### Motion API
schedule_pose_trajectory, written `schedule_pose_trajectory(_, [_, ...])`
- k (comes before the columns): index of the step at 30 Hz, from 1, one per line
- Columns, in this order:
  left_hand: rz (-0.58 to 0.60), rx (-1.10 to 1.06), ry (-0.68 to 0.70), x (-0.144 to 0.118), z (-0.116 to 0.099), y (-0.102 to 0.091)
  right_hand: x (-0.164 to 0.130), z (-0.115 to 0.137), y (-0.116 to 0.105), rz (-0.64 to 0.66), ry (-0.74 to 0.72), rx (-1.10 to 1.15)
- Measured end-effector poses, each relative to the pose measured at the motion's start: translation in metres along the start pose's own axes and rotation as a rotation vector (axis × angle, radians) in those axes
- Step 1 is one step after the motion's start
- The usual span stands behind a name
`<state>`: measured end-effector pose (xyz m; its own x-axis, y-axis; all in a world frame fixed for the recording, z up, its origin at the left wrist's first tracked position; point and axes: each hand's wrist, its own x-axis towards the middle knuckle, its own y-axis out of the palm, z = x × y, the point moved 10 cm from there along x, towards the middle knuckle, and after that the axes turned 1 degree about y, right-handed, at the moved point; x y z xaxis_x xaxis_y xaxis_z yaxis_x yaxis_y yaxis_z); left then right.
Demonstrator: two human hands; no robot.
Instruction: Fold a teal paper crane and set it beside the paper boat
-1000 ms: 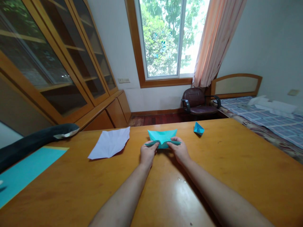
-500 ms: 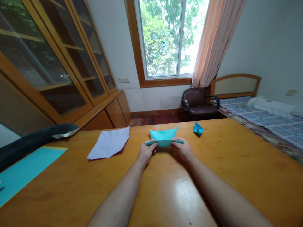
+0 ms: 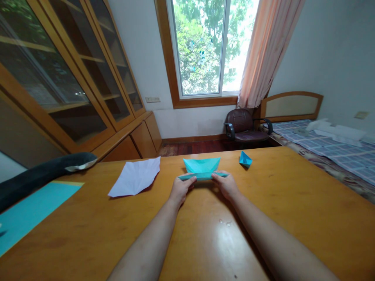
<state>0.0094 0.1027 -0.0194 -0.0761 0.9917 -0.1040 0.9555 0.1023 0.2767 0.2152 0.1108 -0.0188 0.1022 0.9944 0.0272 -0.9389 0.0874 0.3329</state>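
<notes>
Between my two hands is a piece of folded turquoise paper [image 3: 202, 166], held a little above the wooden table. Its far part stands up with two pointed corners, and a folded strip runs along the near edge. My left hand [image 3: 182, 188] pinches the strip's left end, thumb on the near side. At the right end, my right hand [image 3: 225, 182] grips the same strip with its thumb and fingers. The fingers behind the paper are partly hidden.
A small blue folded paper [image 3: 245, 159] stands right of my hands. Creased white paper [image 3: 135, 177] lies left. Farther left are a turquoise sheet [image 3: 38, 210] and a dark plush-looking object [image 3: 52, 166] on the wooden table [image 3: 293, 203]. Beyond stands a chair [image 3: 244, 125].
The near strip looks flatter and narrower than before, and the far part has spread slightly wider. Both hands keep their hold in almost the same place.
</notes>
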Motion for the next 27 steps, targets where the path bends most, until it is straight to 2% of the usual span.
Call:
schedule_pose_trajectory(4, [0.004,0.013,-0.016,0.0,0.002,0.001,0.0,0.003,-0.003,-0.034,-0.016,-0.056])
schedule_pose_trajectory(11, [-0.087,0.087,0.041,-0.003,-0.003,0.001,-0.01,0.024,0.002,-0.123,-0.108,-0.241])
schedule_pose_trajectory(18, [-0.145,0.097,0.033,-0.003,-0.001,-0.004,-0.015,0.025,0.004,-0.164,-0.182,-0.324])
schedule_pose_trajectory(27, [-0.117,0.127,-0.045,-0.003,0.004,-0.004,-0.012,0.026,-0.003,-0.189,-0.176,-0.286])
